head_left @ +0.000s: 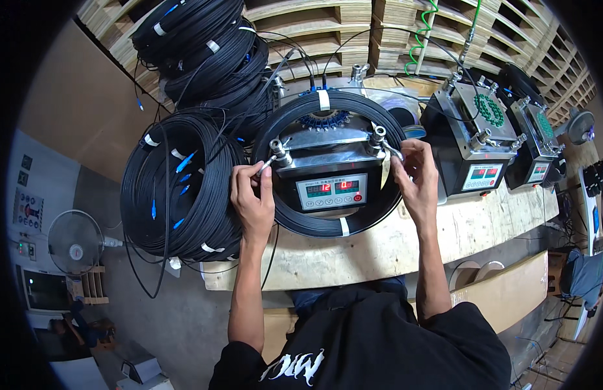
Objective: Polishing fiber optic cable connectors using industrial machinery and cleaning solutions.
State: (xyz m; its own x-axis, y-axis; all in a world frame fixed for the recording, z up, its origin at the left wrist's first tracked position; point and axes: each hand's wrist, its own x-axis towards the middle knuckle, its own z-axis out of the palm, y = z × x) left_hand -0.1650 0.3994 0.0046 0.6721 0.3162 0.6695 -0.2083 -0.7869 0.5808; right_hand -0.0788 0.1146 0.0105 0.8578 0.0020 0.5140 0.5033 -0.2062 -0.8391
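One machine [330,160], metal-topped, at left of wooden table [353,263]; black cable coil [311,227] ringing its display [332,192]. Left hand [253,203]: thumb and finger pinched on left lever [269,162]. Right hand [418,182]: fingers closed on right lever [395,153]. Far left: stacked coils [207,81].

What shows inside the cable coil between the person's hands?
A machine with a lit display, metal plates and blue parts. Whatever lies directly beneath the machine is covered.

The metal plate [327,138] looks glossy, wooden tabletop [353,257] matt.
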